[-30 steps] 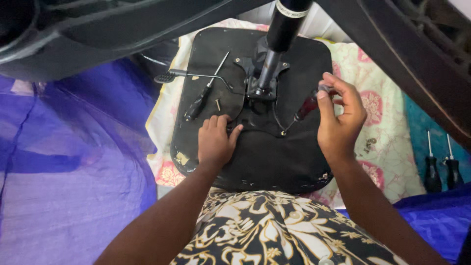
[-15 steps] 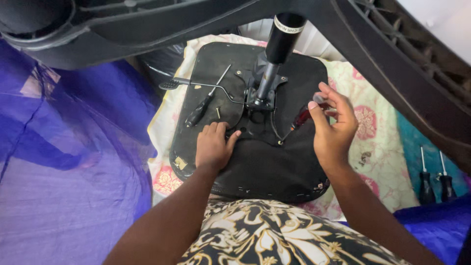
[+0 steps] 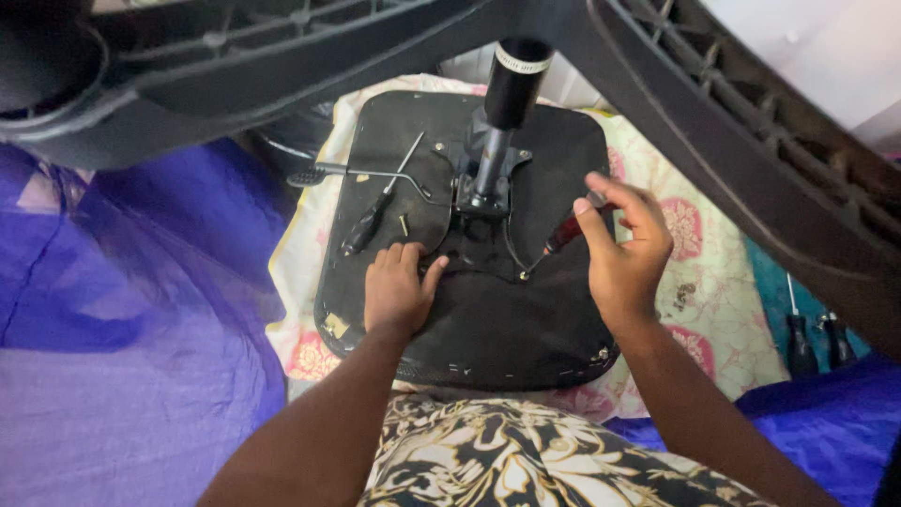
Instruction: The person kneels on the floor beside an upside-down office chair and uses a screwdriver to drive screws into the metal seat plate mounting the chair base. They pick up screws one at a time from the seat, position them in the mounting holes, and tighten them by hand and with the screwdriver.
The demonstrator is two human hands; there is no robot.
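Centre frame, an upturned black seat base [image 3: 488, 319] lies on a floral cloth [image 3: 713, 272], its underside facing up. The left hand [image 3: 396, 291] rests flat on it at lower centre, fingers together and slightly curled, thumb out, well inside the seat's near edge. Right of centre, the right hand [image 3: 624, 249] has its fingers clamped on a red-handled screwdriver [image 3: 563, 235], tip down at a screw [image 3: 522, 276] just below the metal mount and gas cylinder [image 3: 502, 122]. A black screwdriver [image 3: 375, 211] lies loose upper left on the seat, beside a lever rod [image 3: 357, 172]. Chair legs [image 3: 751, 141] crowd the top and right; purple fabric [image 3: 122, 310] fills the left. Two more screwdrivers [image 3: 812, 338] sit at the far right edge.
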